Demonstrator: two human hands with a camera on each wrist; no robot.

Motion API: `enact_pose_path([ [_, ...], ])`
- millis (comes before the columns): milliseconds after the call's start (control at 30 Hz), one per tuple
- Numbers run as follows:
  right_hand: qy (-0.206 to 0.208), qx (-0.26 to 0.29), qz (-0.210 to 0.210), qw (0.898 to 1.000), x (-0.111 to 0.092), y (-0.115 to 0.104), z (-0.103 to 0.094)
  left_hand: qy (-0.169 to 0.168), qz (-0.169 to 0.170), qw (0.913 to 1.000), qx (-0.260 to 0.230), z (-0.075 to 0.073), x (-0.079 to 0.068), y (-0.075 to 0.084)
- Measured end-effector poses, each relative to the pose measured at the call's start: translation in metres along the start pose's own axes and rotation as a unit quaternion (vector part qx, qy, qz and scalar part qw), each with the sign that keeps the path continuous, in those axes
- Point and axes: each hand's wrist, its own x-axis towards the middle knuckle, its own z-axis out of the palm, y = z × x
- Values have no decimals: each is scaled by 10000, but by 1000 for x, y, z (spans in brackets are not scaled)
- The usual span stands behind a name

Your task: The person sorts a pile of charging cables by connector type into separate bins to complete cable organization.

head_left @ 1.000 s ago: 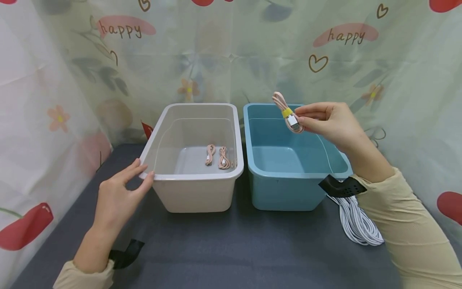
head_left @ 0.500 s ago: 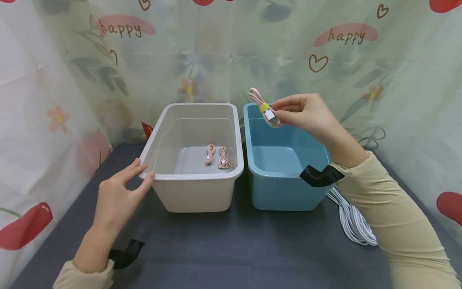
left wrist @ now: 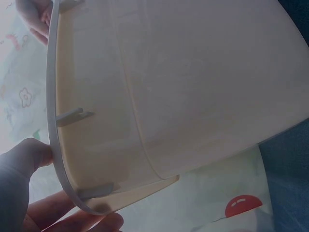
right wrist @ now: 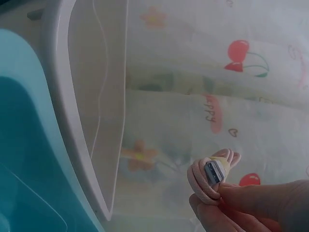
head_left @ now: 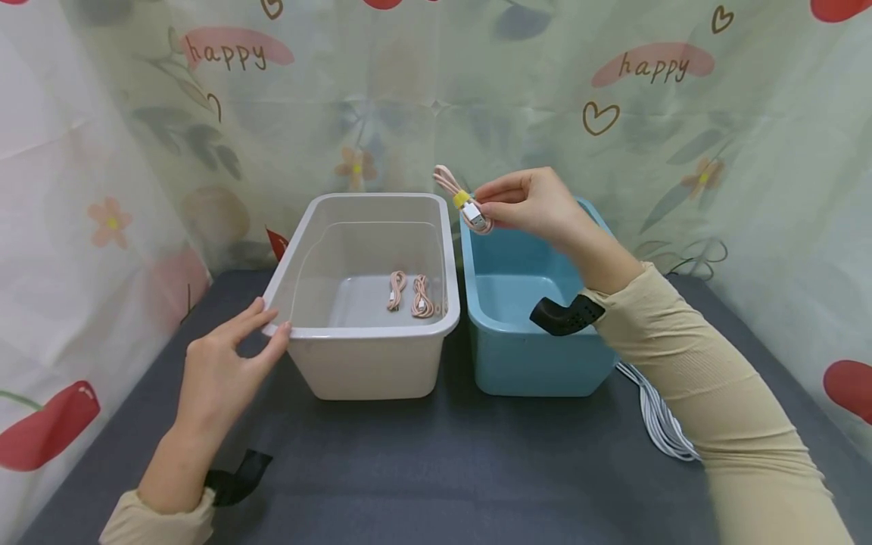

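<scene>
My right hand point(head_left: 531, 198) pinches a coiled pink USB cable point(head_left: 470, 210) between thumb and fingertips, above the gap between two plastic bins. A yellow tie binds the coil, and its metal plug shows plainly in the right wrist view, where the cable point(right wrist: 205, 186) is in front of the patterned cloth. Two similar pink cables point(head_left: 422, 299) lie on the floor of the beige bin point(head_left: 371, 367). At that bin's near left corner, my left hand point(head_left: 221, 371) grips the rim, thumb on one side and fingers on the other in the left wrist view.
The blue bin point(head_left: 538, 363) stands just right of the beige one, partly covered by the right forearm. A looped bundle of white cord point(head_left: 657, 416) lies on the dark table point(head_left: 436, 469) beside it. Patterned cloth point(head_left: 436, 98) hangs behind and at both sides.
My right hand has carried the pink cable leftward, from over the blue bin to near the beige bin's right rim. My left hand has stayed on the beige bin's corner.
</scene>
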Motion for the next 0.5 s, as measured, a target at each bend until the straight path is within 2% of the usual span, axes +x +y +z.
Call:
enact_pose_path([
  [500, -242, 47, 256, 9994, 26, -7, 31, -57, -83, 9999, 18, 0, 0, 1],
])
